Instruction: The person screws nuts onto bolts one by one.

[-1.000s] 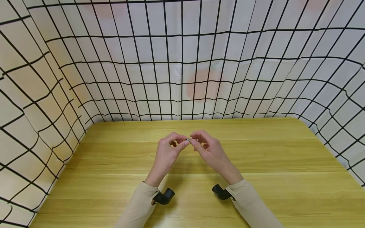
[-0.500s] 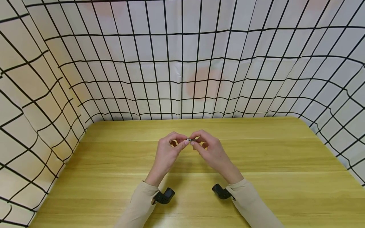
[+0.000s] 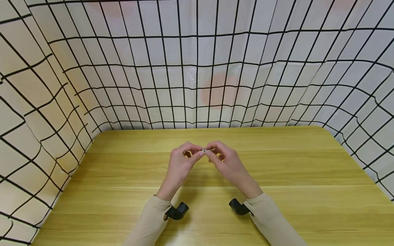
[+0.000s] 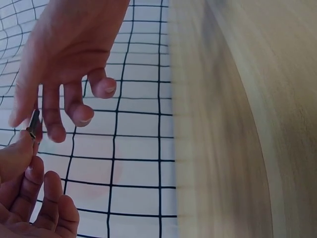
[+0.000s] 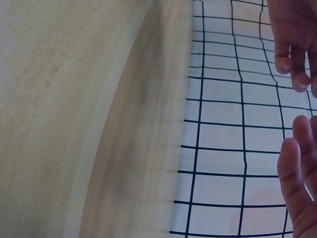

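My left hand [image 3: 181,161] and right hand [image 3: 226,164] meet above the table in the head view, thumbs and forefingers pinching a small slender metal thing [image 3: 204,150] between them. It is silvery near the left fingertips, with a thin strip reaching toward the right fingers. In the left wrist view it shows as a narrow dark strip [image 4: 34,120] with a shiny lower end, mostly covered by fingers; its exact kind cannot be made out. The other fingers of both hands are loosely bent. The right wrist view shows only some fingers, and the metal thing lies outside it.
A wooden table [image 3: 123,191] spans the area beneath the hands. Black netting [image 3: 197,68] over pale sheeting rises along its back and both sides. Black wrist cameras, left [image 3: 177,212] and right [image 3: 239,207], sit at the sleeve cuffs.
The thin strip of the metal thing shifts between the right fingers, looking light, then darker and more exposed, now thin and light again. Right thumb and fingertips move slightly; the left hand stays put.
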Demonstrator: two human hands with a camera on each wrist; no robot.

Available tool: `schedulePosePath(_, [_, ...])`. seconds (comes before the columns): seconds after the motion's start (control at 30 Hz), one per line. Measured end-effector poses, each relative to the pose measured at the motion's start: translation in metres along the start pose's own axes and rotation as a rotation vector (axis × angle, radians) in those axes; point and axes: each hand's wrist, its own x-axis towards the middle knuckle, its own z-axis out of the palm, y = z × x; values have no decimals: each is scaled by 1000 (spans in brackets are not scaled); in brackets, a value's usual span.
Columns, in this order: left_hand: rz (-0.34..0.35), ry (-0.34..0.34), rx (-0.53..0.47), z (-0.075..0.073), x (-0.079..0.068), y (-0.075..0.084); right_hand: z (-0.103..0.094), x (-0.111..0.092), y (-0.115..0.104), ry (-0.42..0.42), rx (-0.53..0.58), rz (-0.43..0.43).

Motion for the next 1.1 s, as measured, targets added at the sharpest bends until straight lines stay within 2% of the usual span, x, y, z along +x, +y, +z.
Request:
schedulePosePath(0.17, [0,2,-13,0,0,1,-7,1,-30,2,6,-23])
schedulePosePath(0.33, [-8,4,-17,-1,0,1,-3,1,-15,10,11,-68])
schedulePosePath(0.53, [-21,-8,-29,0,0,1,0,1,10,15,1,-73])
schedulePosePath(0.73, [-15,0,-25,0,0,1,0,1,12,1,-1,-74])
schedulePosePath(1.1, [9,-7,-13,1,0,0,1,0,12,-24,-8,-27])
